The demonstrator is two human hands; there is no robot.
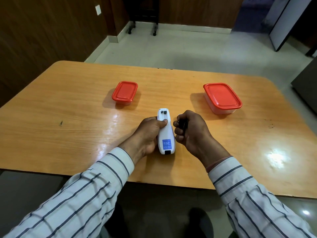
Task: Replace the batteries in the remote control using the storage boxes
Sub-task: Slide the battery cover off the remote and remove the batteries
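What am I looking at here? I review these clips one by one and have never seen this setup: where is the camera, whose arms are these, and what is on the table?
There is no machine. One wide-angle camera sits on a person's head and looks down at their own arms in striped sleeves. The left hand holds a white remote control back-side up on the wooden table, its battery compartment open at the far end. The right hand is closed around something small and dark, probably batteries, though it is mostly hidden. Farther back stand two closed storage boxes with red lids: a smaller box to the left and a larger box to the right.
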